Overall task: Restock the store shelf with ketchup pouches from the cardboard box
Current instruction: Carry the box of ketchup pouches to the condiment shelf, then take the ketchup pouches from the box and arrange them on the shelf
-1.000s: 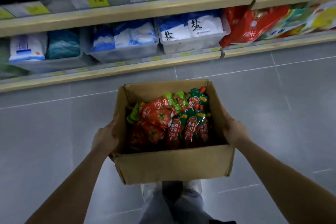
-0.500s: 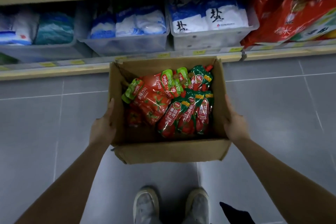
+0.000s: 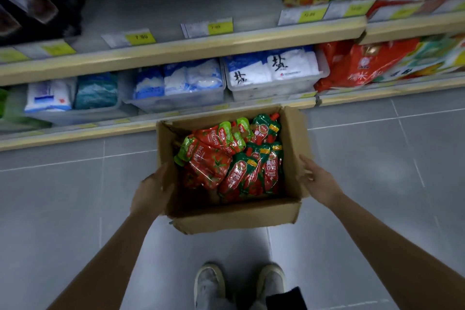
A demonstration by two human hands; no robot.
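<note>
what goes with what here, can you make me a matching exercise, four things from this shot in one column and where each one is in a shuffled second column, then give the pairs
Things
1. ketchup pouches
2. white salt bags
3. left hand
4. yellow price tags

Places
A. on the front edge of the upper shelf
B. in a clear bin on the bottom shelf
C. against the left wall of the cardboard box
D. piled inside the cardboard box

Pairs: 1-D, 2-B, 3-C, 4-A
</note>
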